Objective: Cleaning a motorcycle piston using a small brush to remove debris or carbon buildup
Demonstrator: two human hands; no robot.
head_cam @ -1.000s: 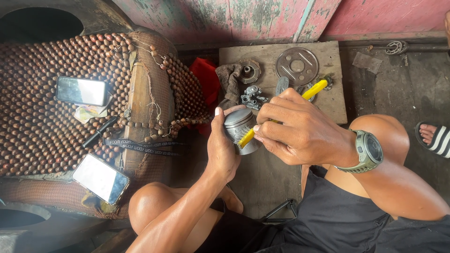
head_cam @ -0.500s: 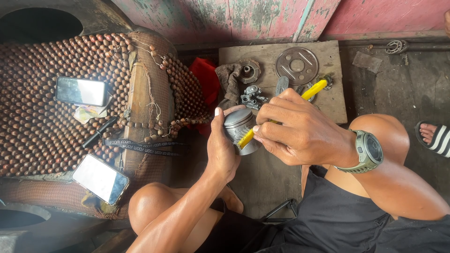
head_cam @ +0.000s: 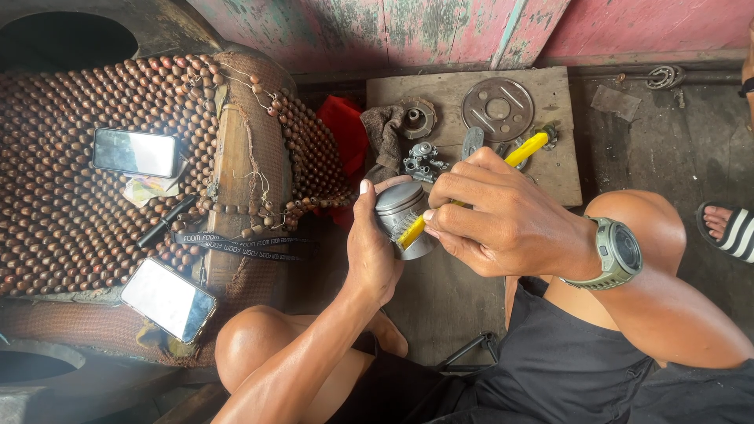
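Observation:
My left hand (head_cam: 371,250) grips a small grey metal piston (head_cam: 398,206), held upright in front of my knees. My right hand (head_cam: 503,220) holds a yellow-handled brush (head_cam: 526,148), its bristle end (head_cam: 407,233) pressed against the piston's side. A grey watch (head_cam: 616,254) sits on my right wrist. The brush handle sticks up and to the right past my fingers.
A wooden board (head_cam: 463,133) behind carries a round metal plate (head_cam: 497,108), a small gear part (head_cam: 416,118), a metal assembly (head_cam: 424,159) and a dirty rag (head_cam: 385,133). Left, a beaded seat cover (head_cam: 71,204) holds two phones (head_cam: 135,152) (head_cam: 167,300) and a black pen (head_cam: 165,221). A sandalled foot (head_cam: 726,228) is at right.

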